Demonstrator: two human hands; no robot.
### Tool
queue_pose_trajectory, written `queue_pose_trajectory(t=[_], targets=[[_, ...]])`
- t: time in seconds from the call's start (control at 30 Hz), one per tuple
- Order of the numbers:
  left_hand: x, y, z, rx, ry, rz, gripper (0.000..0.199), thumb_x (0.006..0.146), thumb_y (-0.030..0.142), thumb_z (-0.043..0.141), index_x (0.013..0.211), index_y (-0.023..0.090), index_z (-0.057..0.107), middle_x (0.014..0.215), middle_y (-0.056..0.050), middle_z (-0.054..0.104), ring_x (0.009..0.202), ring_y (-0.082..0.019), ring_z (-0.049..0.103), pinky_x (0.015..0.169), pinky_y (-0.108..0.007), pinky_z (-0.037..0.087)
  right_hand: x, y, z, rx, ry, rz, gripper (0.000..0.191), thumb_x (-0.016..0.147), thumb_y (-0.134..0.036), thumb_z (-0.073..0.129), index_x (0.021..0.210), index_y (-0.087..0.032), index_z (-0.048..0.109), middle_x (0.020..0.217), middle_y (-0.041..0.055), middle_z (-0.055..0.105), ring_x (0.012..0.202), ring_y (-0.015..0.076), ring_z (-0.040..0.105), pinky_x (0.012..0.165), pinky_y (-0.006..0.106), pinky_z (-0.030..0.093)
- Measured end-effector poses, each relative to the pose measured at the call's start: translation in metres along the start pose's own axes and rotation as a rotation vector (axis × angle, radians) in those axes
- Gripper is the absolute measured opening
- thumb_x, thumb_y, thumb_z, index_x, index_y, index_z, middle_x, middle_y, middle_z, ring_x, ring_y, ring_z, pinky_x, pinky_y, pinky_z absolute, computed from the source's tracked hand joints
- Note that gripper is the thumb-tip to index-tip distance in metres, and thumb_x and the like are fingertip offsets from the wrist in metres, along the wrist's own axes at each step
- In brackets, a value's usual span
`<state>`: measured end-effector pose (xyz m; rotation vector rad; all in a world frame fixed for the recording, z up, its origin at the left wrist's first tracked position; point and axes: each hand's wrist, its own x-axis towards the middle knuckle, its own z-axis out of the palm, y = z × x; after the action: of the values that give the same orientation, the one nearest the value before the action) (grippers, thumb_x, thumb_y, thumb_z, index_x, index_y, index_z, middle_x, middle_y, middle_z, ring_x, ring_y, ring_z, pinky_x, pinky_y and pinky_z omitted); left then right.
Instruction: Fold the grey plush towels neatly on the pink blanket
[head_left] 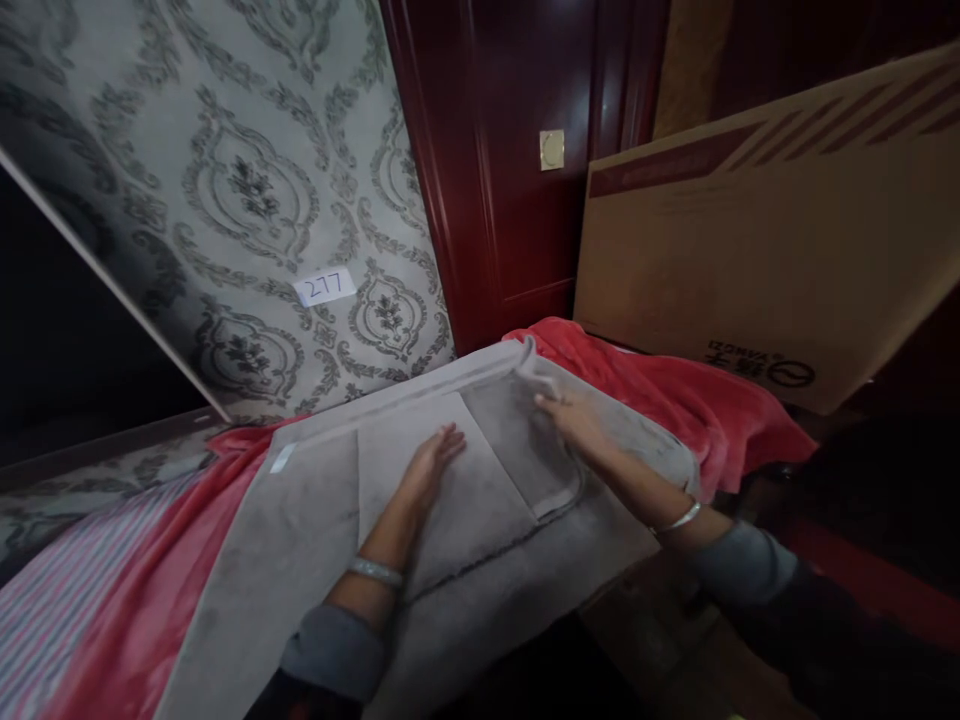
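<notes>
A thick grey cloth (300, 540), perhaps a mat or blanket, is spread out in front of me. Over its middle lies a folded grey cloth (450, 500) in flat panels; whether it is a separate piece I cannot tell. My left hand (433, 458) is over the middle panel with fingers stretched out, holding nothing. At the right panel, my right hand (571, 418) is closed on the folded cloth's edge, thumb on top; its other fingers are blurred and partly hidden. Just beyond that hand, a pale edge (531, 355) curls upward.
Red blankets (660, 400) show around the grey cloth, with a striped sheet (97, 560) at left. A large cardboard box (765, 240) leans at the right by a dark red door (510, 220). A dark screen (67, 330) stands at left, before a patterned wall (285, 130).
</notes>
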<state>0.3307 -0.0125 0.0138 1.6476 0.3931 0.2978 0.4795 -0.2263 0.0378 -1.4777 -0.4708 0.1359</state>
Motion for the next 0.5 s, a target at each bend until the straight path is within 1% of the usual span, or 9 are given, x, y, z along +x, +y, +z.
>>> queue_pose_trajectory(t=[0.07, 0.1, 0.13, 0.17, 0.23, 0.3, 0.37, 0.43, 0.5], targets=[[0.006, 0.012, -0.017, -0.202, 0.054, -0.127, 0.064, 0.096, 0.060, 0.030, 0.140, 0.016, 0.048, 0.141, -0.020, 0.057, 0.119, -0.026, 0.064, 0.104, -0.047, 0.050, -0.013, -0.008, 0.038, -0.071, -0.166, -0.101, 0.014, 0.073, -0.032, 0.066, 0.070, -0.019, 0.069, 0.072, 0.0002, 0.073, 0.077, 0.0218, 0.068, 0.078, 0.033, 0.055], [0.008, 0.017, -0.025, -0.250, 0.081, -0.170, 0.064, 0.096, 0.062, 0.030, 0.138, 0.017, 0.047, 0.138, -0.019, 0.059, 0.114, -0.025, 0.067, 0.099, -0.047, 0.053, -0.024, -0.009, 0.055, -0.153, -0.297, -0.203, 0.014, 0.076, -0.027, 0.062, 0.078, -0.020, 0.073, 0.084, 0.0010, 0.077, 0.086, 0.0221, 0.070, 0.084, 0.033, 0.054], [0.009, 0.021, -0.032, -0.281, 0.115, -0.189, 0.063, 0.095, 0.063, 0.032, 0.136, 0.017, 0.048, 0.133, -0.019, 0.062, 0.109, -0.025, 0.069, 0.095, -0.045, 0.056, -0.036, -0.008, 0.070, -0.255, -0.426, -0.308, 0.022, 0.079, -0.020, 0.057, 0.089, -0.021, 0.076, 0.098, 0.0018, 0.078, 0.096, 0.0219, 0.070, 0.090, 0.033, 0.053], [0.011, 0.024, -0.037, -0.299, 0.153, -0.193, 0.062, 0.095, 0.062, 0.033, 0.133, 0.016, 0.050, 0.127, -0.018, 0.065, 0.105, -0.025, 0.070, 0.091, -0.044, 0.058, -0.050, -0.005, 0.082, -0.367, -0.530, -0.387, 0.033, 0.079, -0.014, 0.053, 0.101, -0.022, 0.077, 0.109, 0.0023, 0.077, 0.104, 0.0212, 0.069, 0.095, 0.032, 0.051], [0.012, 0.025, -0.045, -0.307, 0.210, -0.183, 0.054, 0.096, 0.057, 0.039, 0.124, 0.015, 0.057, 0.113, -0.015, 0.071, 0.098, -0.025, 0.072, 0.087, -0.041, 0.059, -0.077, 0.004, 0.097, -0.557, -0.648, -0.459, 0.050, 0.077, -0.006, 0.052, 0.118, -0.025, 0.073, 0.121, 0.0028, 0.073, 0.113, 0.0200, 0.067, 0.100, 0.029, 0.049], [0.013, 0.022, -0.048, -0.294, 0.238, -0.167, 0.044, 0.093, 0.048, 0.048, 0.115, 0.013, 0.063, 0.101, -0.014, 0.075, 0.093, -0.026, 0.072, 0.084, -0.039, 0.060, -0.101, 0.014, 0.101, -0.658, -0.694, -0.507, 0.059, 0.075, -0.003, 0.055, 0.126, -0.029, 0.069, 0.125, 0.0025, 0.071, 0.119, 0.0193, 0.064, 0.102, 0.026, 0.048], [0.017, 0.017, -0.049, -0.269, 0.264, -0.158, 0.036, 0.088, 0.039, 0.059, 0.108, 0.011, 0.067, 0.093, -0.014, 0.076, 0.089, -0.026, 0.073, 0.082, -0.038, 0.060, -0.115, 0.022, 0.097, -0.715, -0.703, -0.575, 0.064, 0.075, -0.002, 0.057, 0.133, -0.029, 0.065, 0.133, 0.0032, 0.067, 0.126, 0.0209, 0.059, 0.108, 0.028, 0.044], [0.023, 0.013, -0.049, -0.245, 0.294, -0.153, 0.030, 0.080, 0.030, 0.066, 0.102, 0.010, 0.069, 0.086, -0.013, 0.076, 0.085, -0.026, 0.073, 0.080, -0.037, 0.059, -0.122, 0.027, 0.090, -0.793, -0.705, -0.618, 0.067, 0.076, -0.004, 0.057, 0.140, -0.024, 0.059, 0.141, 0.0064, 0.061, 0.133, 0.0254, 0.052, 0.114, 0.036, 0.040], [0.034, 0.010, -0.049, -0.212, 0.331, -0.155, 0.026, 0.072, 0.022, 0.070, 0.095, 0.010, 0.070, 0.079, -0.012, 0.075, 0.081, -0.026, 0.072, 0.077, -0.037, 0.058, -0.122, 0.029, 0.084, -0.852, -0.713, -0.600, 0.066, 0.078, -0.003, 0.052, 0.141, -0.020, 0.058, 0.144, 0.0096, 0.057, 0.136, 0.0280, 0.049, 0.115, 0.044, 0.038]])
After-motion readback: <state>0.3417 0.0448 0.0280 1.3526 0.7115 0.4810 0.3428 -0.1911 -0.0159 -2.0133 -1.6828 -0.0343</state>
